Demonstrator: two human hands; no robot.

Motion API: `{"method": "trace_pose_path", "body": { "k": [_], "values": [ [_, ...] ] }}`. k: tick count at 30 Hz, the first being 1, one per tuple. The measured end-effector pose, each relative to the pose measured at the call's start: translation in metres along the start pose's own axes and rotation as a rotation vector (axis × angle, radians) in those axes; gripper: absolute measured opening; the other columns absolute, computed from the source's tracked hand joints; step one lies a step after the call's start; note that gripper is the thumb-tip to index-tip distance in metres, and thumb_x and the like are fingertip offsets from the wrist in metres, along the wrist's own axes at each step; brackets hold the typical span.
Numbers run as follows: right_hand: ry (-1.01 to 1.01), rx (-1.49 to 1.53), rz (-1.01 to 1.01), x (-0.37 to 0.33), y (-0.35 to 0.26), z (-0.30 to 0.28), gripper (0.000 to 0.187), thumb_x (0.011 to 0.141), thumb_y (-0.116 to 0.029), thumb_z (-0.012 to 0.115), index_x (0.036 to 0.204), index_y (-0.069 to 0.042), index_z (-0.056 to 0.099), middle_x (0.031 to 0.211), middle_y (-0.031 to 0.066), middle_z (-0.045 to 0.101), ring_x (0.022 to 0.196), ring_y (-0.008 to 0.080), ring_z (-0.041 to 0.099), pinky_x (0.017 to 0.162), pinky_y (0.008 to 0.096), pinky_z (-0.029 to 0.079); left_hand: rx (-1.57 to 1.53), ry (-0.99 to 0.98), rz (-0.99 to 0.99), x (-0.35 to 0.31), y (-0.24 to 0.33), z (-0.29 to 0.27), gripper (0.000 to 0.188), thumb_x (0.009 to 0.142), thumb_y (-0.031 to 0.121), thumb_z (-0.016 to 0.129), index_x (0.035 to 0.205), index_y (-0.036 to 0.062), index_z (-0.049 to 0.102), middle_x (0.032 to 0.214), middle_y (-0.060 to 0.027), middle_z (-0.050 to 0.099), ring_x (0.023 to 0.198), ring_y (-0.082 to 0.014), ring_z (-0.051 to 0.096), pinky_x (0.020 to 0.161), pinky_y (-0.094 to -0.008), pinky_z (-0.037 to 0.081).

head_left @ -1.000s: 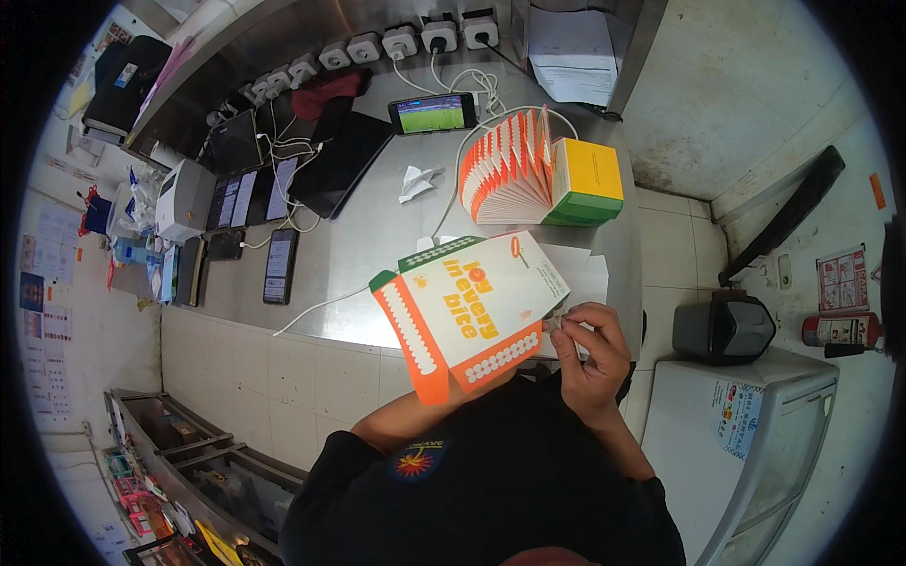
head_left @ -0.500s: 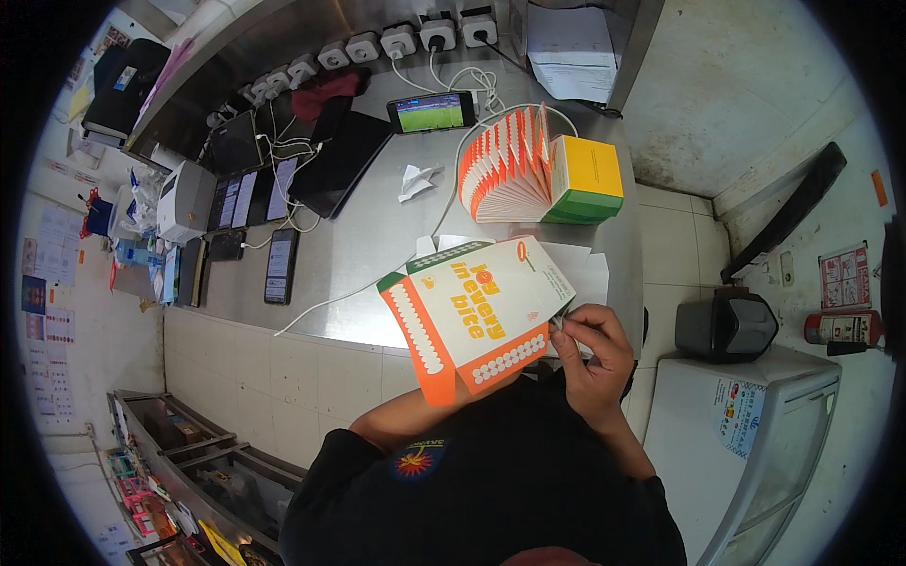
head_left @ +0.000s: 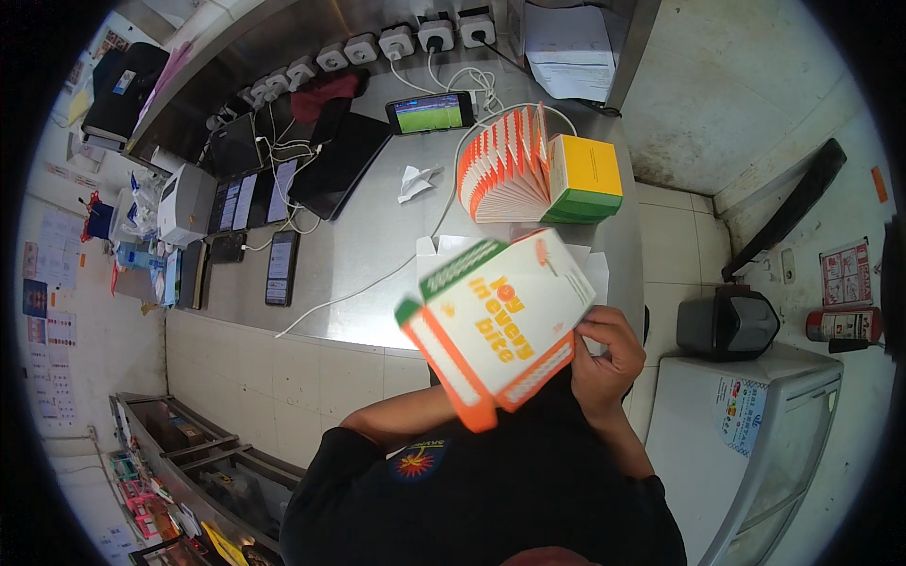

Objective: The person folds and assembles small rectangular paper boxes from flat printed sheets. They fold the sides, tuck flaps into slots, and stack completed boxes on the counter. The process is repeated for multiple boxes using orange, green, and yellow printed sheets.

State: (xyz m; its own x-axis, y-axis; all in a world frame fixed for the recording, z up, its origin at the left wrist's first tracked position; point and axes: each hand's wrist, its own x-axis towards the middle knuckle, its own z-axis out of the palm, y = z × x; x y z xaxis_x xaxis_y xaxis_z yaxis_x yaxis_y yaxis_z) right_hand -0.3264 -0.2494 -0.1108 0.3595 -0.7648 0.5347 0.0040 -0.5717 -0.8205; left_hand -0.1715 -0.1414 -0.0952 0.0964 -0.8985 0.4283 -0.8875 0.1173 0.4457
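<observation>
In front of my chest is a flat, partly unfolded food carton (head_left: 538,283), white with orange and green flaps and yellow lettering, slightly blurred. My right hand (head_left: 609,354) pinches its right edge between thumb and bent fingers. My left forearm (head_left: 401,415) runs under the carton, which hides my left hand and its fingers. Beyond it, on the steel table (head_left: 368,255), stands a fanned row of orange-and-white folded cartons (head_left: 500,174). A yellow-and-green carton (head_left: 590,174) stands against the row's right end. White card pieces (head_left: 595,276) stick out behind the carton I hold.
A phone playing a video (head_left: 429,113) leans at the back, near chargers (head_left: 396,41) and white cables. Crumpled paper (head_left: 416,183), a black laptop-like slab (head_left: 344,165) and a phone (head_left: 280,268) lie leftward. A white chest freezer (head_left: 698,415) stands to the right.
The carton has shifted right and toward me, turning clockwise a little. My right hand has moved slightly right and stays at its right edge. My left hand remains hidden beneath.
</observation>
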Motion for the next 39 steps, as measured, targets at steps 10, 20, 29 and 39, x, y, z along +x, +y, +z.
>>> {"method": "trace_pose_path", "body": {
  "k": [10,20,29,39],
  "values": [
    [-0.099,0.046,-0.064,0.013,0.013,-0.006,0.086,0.076,-0.020,0.102,0.146,-0.005,0.055,0.153,0.0251,0.056,0.138,0.0381,0.062,0.114,0.0484,0.051,-1.208,0.271,-0.331,-0.009,0.000,0.026,0.033,0.106,0.002,0.077,0.137,-0.0038,0.069,0.128,-0.0109,0.079,0.116,-0.0199,0.075,0.099,-0.0354,0.061],
    [-0.281,0.326,0.102,0.004,0.028,-0.014,0.096,0.072,-0.023,0.096,0.155,-0.006,0.050,0.159,0.0254,0.051,0.148,0.0392,0.054,0.123,0.0509,0.044,-1.527,0.709,-0.355,0.015,-0.031,-0.025,0.036,0.116,0.027,0.065,0.139,0.0031,0.051,0.126,-0.0152,0.076,0.108,-0.0185,0.077,0.094,-0.0321,0.061],
    [-0.210,-0.252,-0.331,0.020,-0.003,-0.014,0.068,0.083,-0.023,0.093,0.142,-0.008,0.063,0.149,0.0198,0.061,0.137,0.0432,0.060,0.115,0.0529,0.050,-1.177,0.633,-0.319,0.005,-0.010,-0.021,0.013,0.114,0.005,0.066,0.121,-0.0047,0.060,0.116,-0.0176,0.080,0.104,-0.0160,0.076,0.095,-0.0295,0.059],
    [-0.058,-0.067,-0.422,0.020,-0.015,-0.002,0.021,0.094,-0.002,0.078,0.114,-0.001,0.071,0.112,0.0155,0.074,0.092,0.0302,0.076,0.079,0.0391,0.064,-0.637,0.443,0.015,0.008,0.003,-0.026,0.018,0.103,-0.006,0.074,0.121,-0.0048,0.073,0.125,-0.0221,0.079,0.112,-0.0289,0.078,0.098,-0.0355,0.061]
  ]
}}
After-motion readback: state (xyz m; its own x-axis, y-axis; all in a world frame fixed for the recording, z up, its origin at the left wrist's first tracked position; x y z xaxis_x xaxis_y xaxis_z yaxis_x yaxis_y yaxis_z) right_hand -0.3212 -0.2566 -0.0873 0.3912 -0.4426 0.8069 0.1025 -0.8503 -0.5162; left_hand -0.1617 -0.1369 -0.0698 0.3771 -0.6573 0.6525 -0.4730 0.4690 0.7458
